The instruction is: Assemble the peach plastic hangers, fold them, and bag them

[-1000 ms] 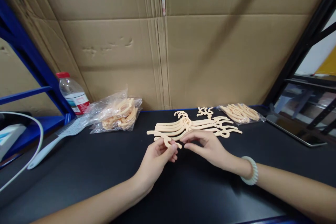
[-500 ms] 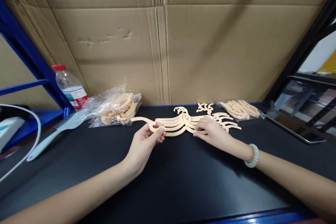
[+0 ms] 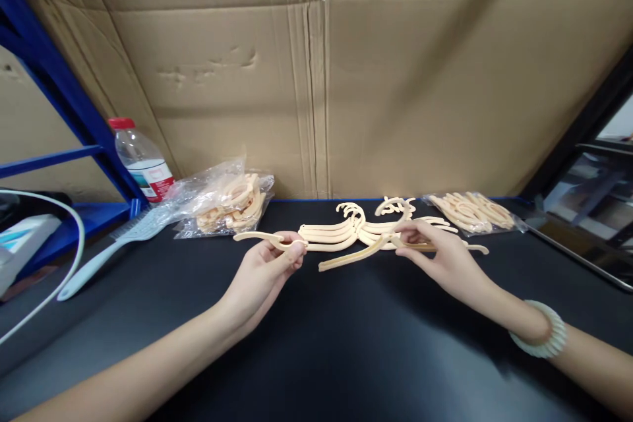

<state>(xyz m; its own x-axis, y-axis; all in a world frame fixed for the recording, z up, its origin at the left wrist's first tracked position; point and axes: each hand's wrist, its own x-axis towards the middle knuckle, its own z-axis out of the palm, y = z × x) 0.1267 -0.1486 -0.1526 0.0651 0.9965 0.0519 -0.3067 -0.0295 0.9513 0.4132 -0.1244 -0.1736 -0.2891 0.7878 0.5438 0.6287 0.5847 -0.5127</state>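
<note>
Pinched between my left hand's point(image 3: 274, 264) thumb and fingers is a slim curved beige hanger piece point(image 3: 252, 236), one end pointing left. My right hand point(image 3: 440, 257) grips a beige clothes hanger point(image 3: 353, 260) near its middle. One long arm of that hanger slants down to the left, and its hook curls up above my fingers. Behind both hands, a row of similar beige hangers point(image 3: 329, 237) lies nested on the dark table, hooks toward the back. My right fingers cover part of the row's right side.
A clear bag of beige parts point(image 3: 230, 208) lies at back left, near a pale blue hairbrush point(image 3: 133, 231) and a red-capped bottle point(image 3: 146, 161). Another bag of parts point(image 3: 472, 211) is at back right, beside a dark flat device point(image 3: 583, 244). Cardboard point(image 3: 222, 79) stands behind.
My right hand has moved right and lifted a hanger off the row toward me. The left hand still holds its curved piece, now turned differently. The view has shifted slightly.
</note>
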